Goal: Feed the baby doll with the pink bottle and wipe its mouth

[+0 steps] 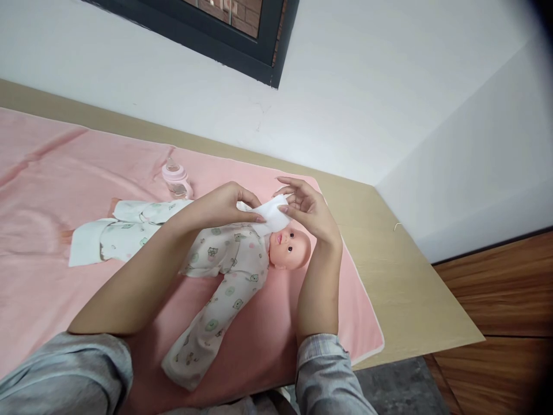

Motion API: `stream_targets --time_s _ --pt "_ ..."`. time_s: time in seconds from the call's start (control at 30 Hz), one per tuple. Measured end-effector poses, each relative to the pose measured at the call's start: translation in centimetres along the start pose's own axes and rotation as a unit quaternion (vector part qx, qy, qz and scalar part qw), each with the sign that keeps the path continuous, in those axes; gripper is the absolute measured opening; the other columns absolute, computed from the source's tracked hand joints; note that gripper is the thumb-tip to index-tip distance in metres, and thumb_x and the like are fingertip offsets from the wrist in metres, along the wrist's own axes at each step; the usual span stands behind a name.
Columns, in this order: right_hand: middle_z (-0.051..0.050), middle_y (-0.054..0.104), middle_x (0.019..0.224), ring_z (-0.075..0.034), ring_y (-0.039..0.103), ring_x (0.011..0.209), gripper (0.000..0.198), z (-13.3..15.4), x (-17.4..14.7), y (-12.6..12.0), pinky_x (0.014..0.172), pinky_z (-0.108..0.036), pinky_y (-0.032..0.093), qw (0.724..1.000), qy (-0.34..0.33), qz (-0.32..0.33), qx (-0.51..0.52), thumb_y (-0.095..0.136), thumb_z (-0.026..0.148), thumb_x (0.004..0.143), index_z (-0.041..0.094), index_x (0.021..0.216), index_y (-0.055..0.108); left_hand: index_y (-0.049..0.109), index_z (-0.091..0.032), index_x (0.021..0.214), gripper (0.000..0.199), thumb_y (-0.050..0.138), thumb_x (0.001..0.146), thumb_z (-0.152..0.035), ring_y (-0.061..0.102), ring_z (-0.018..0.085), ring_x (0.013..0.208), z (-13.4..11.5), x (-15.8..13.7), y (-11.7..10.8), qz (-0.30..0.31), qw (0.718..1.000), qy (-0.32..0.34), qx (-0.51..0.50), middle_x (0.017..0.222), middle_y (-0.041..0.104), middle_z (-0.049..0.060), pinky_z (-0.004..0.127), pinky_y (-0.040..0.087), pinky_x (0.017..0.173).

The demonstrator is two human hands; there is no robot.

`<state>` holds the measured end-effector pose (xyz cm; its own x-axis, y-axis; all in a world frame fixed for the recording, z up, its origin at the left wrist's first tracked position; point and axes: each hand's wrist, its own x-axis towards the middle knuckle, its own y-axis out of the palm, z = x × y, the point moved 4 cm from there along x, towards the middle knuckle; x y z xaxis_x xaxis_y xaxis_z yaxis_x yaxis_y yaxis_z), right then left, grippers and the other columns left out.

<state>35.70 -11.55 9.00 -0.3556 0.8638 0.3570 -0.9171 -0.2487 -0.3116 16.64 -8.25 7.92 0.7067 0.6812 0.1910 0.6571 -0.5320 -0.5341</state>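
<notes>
A baby doll lies on its back on a pink blanket, its head toward the right. It wears white pyjamas printed with small animals. Above its chest and chin, a folded white cloth is stretched between both hands. My left hand pinches the cloth's left side between thumb and fingers. At the right end, my right hand grips the edge with its thumb and index finger, the other fingers loosely spread. My forearms hide part of the doll's trunk and legs.
A pink baby bottle lies on the blanket beyond the doll's legs. The wooden tabletop shows to the right, up to its edge. A white wall with a dark window frame rises behind; wood-grain panels stand at the right.
</notes>
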Motion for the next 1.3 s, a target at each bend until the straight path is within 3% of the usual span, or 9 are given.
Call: stream_targets --time_s 0.13,0.33,0.53,0.7,0.83,0.93,1.03,1.13,1.3 --pt "-0.004 0.065 0.115 -0.014 0.063 0.088 0.058 0.1 0.1 -0.1 0.077 -0.028 0.057 1.0 -0.007 -0.026 -0.015 0.07 0.049 0.081 0.031 0.134 0.053 0.079 -0.025 0.087 0.023 0.074 0.079 -0.046 0.066 0.023 0.091 -0.8 0.0 0.1 -0.021 0.998 0.062 -0.008 0.099 0.072 0.001 0.03 0.05 0.086" --pt "-0.004 0.059 0.127 -0.013 0.062 0.089 0.058 -0.2 0.4 -0.2 0.074 -0.026 0.057 0.998 -0.01 -0.063 -0.016 0.07 0.049 0.081 0.034 0.134 0.052 0.078 -0.022 0.084 0.025 0.076 0.08 -0.047 0.061 0.023 0.101 -2.6 -0.5 0.0 -0.13 0.978 0.161 0.03 0.104 0.064 0.005 0.034 0.05 0.091" --pt "-0.004 0.055 0.133 -0.012 0.062 0.09 0.061 -0.3 0.7 0.7 0.076 -0.028 0.057 0.999 -0.014 -0.028 -0.007 0.07 0.047 0.082 0.034 0.137 0.048 0.077 -0.022 0.084 0.02 0.073 0.087 -0.041 0.055 0.027 0.123 -3.6 -0.8 0.2 -0.169 0.951 0.254 0.051 0.129 0.063 0.007 0.039 0.048 0.102" --pt "-0.004 0.056 0.132 -0.012 0.062 0.088 0.062 -1.3 0.6 -0.4 0.079 -0.029 0.056 1.0 -0.002 -0.009 -0.001 0.074 0.044 0.079 0.035 0.136 0.049 0.077 -0.023 0.091 0.01 0.073 0.087 -0.032 0.06 0.025 0.122 -2.9 -0.9 -0.1 -0.167 0.961 0.218 -0.024 0.109 0.073 0.002 0.039 0.043 0.109" --pt "-0.004 0.059 0.129 -0.013 0.062 0.089 0.065 -4.3 -0.1 -3.9 0.089 -0.032 0.054 0.998 0.014 -0.059 0.008 0.077 0.039 0.076 0.035 0.135 0.05 0.073 -0.018 0.087 0.014 0.073 0.086 -0.032 0.068 0.018 0.088 -2.1 -0.5 -0.3 -0.105 0.983 0.148 -0.026 0.089 0.073 0.001 0.026 0.052 0.081" --pt "-0.004 0.061 0.126 -0.013 0.063 0.092 0.069 -8.2 -0.7 -5.4 0.094 -0.032 0.053 0.996 0.068 -0.02 0.058 0.081 0.034 0.071 0.032 0.134 0.052 0.07 -0.017 0.087 0.017 0.066 0.089 -0.032 0.064 0.015 0.078 -1.6 0.0 0.4 -0.014 0.991 0.126 0.048 0.086 0.071 0.0 0.022 0.047 0.069" --pt "-0.006 0.064 0.124 -0.016 0.065 0.1 0.071 -12.7 -1.3 -4.7 0.098 -0.036 0.052 0.978 0.158 0.053 0.127 0.084 0.032 0.066 0.029 0.13 0.055 0.07 -0.017 0.09 0.019 0.062 0.09 -0.034 0.063 0.015 0.078 -1.0 0.5 1.6 0.056 0.987 0.11 0.104 0.089 0.071 0.0 0.022 0.044 0.069" --pt "-0.006 0.066 0.123 -0.02 0.065 0.11 0.065 -16.0 -1.5 -3.1 0.106 -0.041 0.048 0.958 0.204 0.075 0.187 0.081 0.035 0.07 0.027 0.129 0.057 0.07 -0.018 0.093 0.017 0.06 0.089 -0.031 0.064 0.016 0.079 -0.3 1.0 3.0 0.085 0.984 0.081 0.136 0.09 0.072 -0.001 0.022 0.042 0.068" --pt "-0.006 0.067 0.125 -0.022 0.063 0.117 0.054 -17.5 -1.8 -0.9 0.109 -0.044 0.047 0.928 0.274 0.055 0.247 0.08 0.029 0.069 0.027 0.119 0.062 0.071 -0.019 0.09 0.014 0.058 0.086 -0.022 0.064 0.016 0.077 0.0 1.4 4.8 0.108 0.977 0.043 0.176 0.087 0.072 -0.002 0.024 0.04 0.064"
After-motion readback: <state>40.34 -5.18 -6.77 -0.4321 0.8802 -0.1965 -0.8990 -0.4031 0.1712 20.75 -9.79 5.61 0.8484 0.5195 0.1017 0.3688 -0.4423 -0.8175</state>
